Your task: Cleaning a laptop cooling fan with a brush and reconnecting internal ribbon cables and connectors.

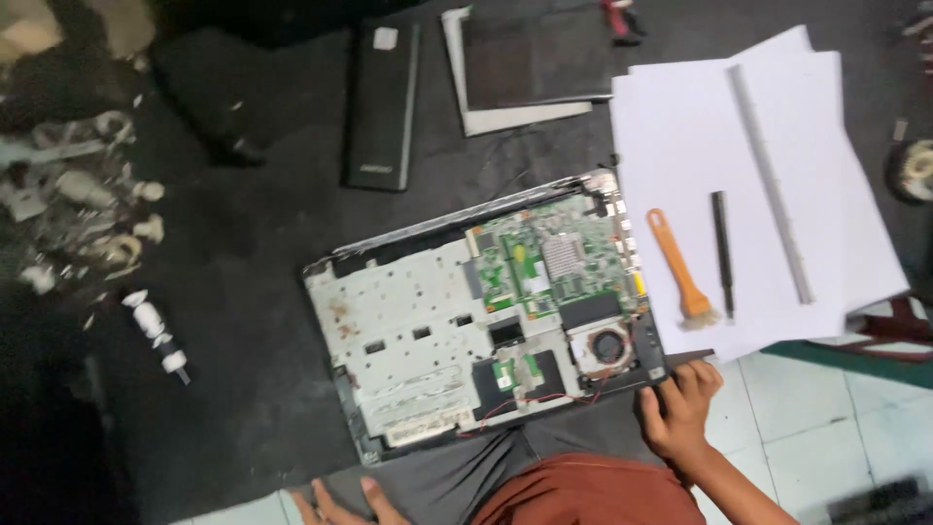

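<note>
Dark floor mat (243,292), white tiles (826,418), opened laptop (466,321)

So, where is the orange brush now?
In the head view the orange brush lies on the white paper at the right, between the opened laptop and a black pen-like tool.

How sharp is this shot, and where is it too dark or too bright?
Head view: slight motion blur throughout, so the opened laptop shows soft board detail; the white paper sheets are bright, nearly washed out; the left side around the debris pile sinks into shadow; the right hand and left hand are dim and soft.
</note>
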